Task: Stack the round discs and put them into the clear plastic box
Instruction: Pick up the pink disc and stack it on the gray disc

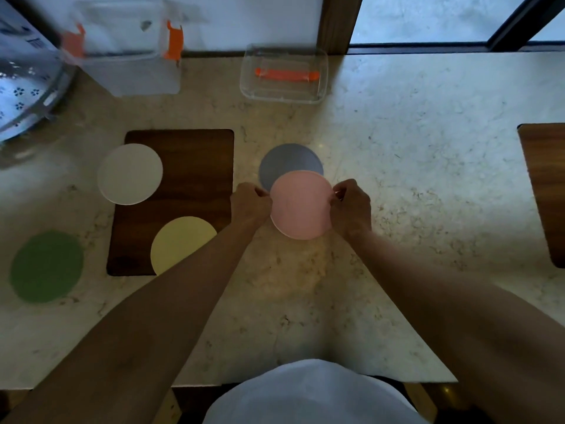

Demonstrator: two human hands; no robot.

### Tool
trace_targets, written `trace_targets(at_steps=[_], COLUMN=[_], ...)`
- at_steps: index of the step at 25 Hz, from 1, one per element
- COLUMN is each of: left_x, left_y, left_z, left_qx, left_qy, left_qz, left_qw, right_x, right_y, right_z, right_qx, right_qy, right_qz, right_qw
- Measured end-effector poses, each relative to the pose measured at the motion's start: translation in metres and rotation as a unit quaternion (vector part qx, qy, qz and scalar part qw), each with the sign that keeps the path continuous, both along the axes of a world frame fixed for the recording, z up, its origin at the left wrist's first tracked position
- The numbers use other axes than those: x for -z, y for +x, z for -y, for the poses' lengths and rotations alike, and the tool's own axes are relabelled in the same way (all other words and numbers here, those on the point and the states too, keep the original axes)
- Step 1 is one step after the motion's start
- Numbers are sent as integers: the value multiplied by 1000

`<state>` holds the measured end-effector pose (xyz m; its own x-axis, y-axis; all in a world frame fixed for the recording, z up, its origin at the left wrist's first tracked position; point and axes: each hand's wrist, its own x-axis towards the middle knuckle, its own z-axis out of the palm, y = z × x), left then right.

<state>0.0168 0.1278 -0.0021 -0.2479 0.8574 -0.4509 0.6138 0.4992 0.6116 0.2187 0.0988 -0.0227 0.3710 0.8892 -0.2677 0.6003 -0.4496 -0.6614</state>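
A pink disc (301, 205) is held between both hands over the marble counter. My left hand (250, 203) pinches its left edge and my right hand (351, 206) pinches its right edge. The pink disc overlaps the near part of a grey-blue disc (289, 160) lying on the counter. A white disc (130, 173) and a yellow disc (180, 243) lie on a dark wooden board (195, 160); my left forearm covers part of the yellow one. A green disc (46, 267) lies at the far left. The clear plastic box (128, 56) with orange clips stands at the back left.
A clear lid (284, 75) with an orange handle lies at the back centre. A metal colander (27, 87) stands at the far left. Another wooden board (547, 191) pokes in at the right edge. The counter's front edge runs close to my body.
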Motion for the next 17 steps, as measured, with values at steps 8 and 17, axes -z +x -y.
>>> trace_targets(at_steps=[8, 17], left_x=[20, 34], left_y=[-7, -13], left_z=[-64, -87], left_qx=[-12, 6], left_qy=[24, 34], left_qz=[-18, -35], left_qw=[999, 999], right_x=[16, 31], right_y=[-9, -15], right_z=[-67, -89], right_qx=[-5, -11], right_qy=[31, 20], right_qz=[21, 26], right_qw=[999, 999])
